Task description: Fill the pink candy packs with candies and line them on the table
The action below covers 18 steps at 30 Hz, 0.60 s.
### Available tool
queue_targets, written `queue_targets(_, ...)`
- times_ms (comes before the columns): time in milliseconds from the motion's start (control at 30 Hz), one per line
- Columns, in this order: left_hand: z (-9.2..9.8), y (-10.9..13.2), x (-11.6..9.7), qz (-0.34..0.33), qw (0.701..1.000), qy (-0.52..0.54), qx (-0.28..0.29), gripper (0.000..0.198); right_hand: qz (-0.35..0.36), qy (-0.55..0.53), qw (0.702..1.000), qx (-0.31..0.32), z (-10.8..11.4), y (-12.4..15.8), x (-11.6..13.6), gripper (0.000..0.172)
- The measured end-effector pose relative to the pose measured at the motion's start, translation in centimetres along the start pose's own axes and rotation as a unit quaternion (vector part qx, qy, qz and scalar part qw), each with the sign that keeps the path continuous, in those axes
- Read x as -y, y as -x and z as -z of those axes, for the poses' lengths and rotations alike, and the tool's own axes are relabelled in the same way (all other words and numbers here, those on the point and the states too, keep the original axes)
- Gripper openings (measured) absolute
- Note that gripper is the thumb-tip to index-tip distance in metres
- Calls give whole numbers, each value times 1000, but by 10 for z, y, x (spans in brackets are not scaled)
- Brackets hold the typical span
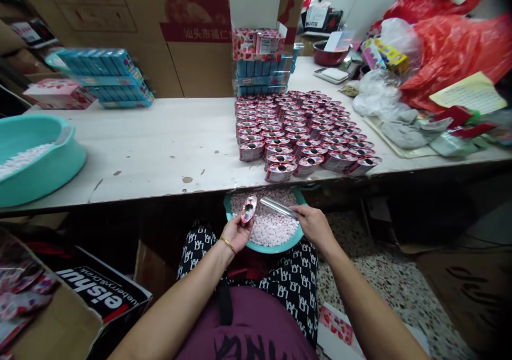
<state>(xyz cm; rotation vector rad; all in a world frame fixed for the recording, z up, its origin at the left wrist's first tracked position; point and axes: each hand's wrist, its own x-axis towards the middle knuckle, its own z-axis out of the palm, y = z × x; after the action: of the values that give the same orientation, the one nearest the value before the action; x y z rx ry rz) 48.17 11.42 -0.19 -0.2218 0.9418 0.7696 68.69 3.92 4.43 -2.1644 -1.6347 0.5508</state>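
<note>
In my left hand is a small oval tin, tilted, with a dark round hole in its red-and-white top. My right hand grips the end of a silvery metal scoop, shaped like a narrow trough. Both hands are over a turquoise basin on my lap, filled with small pale pink candies. On the table edge beyond stand many similar oval tins in close rows, upright, their holes facing up. Whether candies lie inside the held tin cannot be seen.
Another turquoise basin with white pieces stands at the left of the white table. Blue packs and a large carton are at the back. Red plastic bags pile up on the right. An open box sits lower left.
</note>
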Motion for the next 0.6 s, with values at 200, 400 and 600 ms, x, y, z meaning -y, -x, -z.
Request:
queue_targets(200,-33,29,-15,-16,996,-53,77,16,-3,-68,997,-45,-7,9,-24,29)
queue_targets(400,-99,8,-50,-133,985,-87,69,14,-35,-91,995,-23,-23,26,-47,29)
queue_targets(600,-142,-29,-54,-209,969,-110,68,28,-43,-92,995,0,-38,37,-47,32)
